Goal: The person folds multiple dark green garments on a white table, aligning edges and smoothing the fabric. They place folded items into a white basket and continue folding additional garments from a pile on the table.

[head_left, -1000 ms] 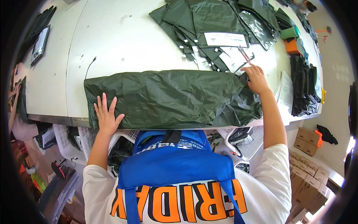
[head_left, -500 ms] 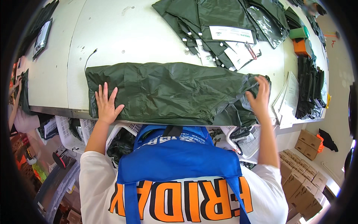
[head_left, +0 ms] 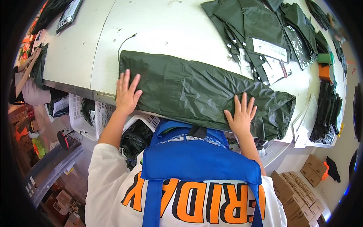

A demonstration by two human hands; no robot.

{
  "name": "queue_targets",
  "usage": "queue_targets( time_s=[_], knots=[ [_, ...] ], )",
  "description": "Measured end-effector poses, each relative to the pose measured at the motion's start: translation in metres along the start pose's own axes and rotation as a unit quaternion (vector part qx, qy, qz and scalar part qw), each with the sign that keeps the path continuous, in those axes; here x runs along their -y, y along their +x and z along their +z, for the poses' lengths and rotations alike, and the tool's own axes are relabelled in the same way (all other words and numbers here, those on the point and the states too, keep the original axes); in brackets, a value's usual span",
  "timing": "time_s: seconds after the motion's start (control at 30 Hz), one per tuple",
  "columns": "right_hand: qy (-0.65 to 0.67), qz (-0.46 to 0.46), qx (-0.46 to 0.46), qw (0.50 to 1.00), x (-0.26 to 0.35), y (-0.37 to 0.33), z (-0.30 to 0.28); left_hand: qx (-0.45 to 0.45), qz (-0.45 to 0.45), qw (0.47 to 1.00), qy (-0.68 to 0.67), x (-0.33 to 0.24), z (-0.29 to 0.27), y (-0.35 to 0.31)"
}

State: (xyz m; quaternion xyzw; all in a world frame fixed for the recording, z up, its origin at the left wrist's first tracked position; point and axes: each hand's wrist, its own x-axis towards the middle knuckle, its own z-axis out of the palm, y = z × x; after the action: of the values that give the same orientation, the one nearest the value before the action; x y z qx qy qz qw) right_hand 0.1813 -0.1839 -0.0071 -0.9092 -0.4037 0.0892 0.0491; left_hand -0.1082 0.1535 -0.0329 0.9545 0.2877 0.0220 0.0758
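A dark green garment [head_left: 185, 85], thin and slightly shiny, lies folded into a long strip along the table's near edge. My left hand [head_left: 127, 92] rests flat on its left end, fingers spread. Further right, my right hand [head_left: 242, 113] presses flat on the lower part of the strip, fingers apart. The right end of the garment is bunched and creased. Neither hand grips the fabric. Some of the near edge hangs over the table's rim, close to my blue apron [head_left: 200, 155].
Stacked green garments [head_left: 264, 26] with white tags lie at the far right. A thin black cord [head_left: 124, 41] sticks out behind the strip. Folded dark packs [head_left: 326, 109] and papers [head_left: 304, 117] sit at right. White baskets [head_left: 85, 117] stand below the edge. Another person's hands [head_left: 32, 58] work far left.
My right hand has come down from the garment's right end onto its lower middle-right and lies flat. The right end is folded in more. The whole view has shifted and tilted.
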Motion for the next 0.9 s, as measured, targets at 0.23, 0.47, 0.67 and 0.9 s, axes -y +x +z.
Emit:
queue_targets(
  time_s=[0.23,0.47,0.67,0.9],
  knots=[
    [0.643,-0.037,0.021,0.764,0.173,0.051,0.02,-0.068,-0.173,0.971,-0.152,0.021,0.012,0.002],
    [0.539,0.022,-0.024,0.842,0.219,0.059,0.058,0.145,-0.35,0.774,-0.508,0.059,-0.045,0.016],
    [0.557,0.061,-0.028,0.828,0.221,0.074,0.066,0.145,-0.101,0.677,-0.714,-0.032,-0.147,0.049],
    [0.939,0.137,0.125,0.289,0.054,0.065,0.003,0.234,0.132,0.829,-0.491,-0.244,-0.077,0.081]
  ],
)
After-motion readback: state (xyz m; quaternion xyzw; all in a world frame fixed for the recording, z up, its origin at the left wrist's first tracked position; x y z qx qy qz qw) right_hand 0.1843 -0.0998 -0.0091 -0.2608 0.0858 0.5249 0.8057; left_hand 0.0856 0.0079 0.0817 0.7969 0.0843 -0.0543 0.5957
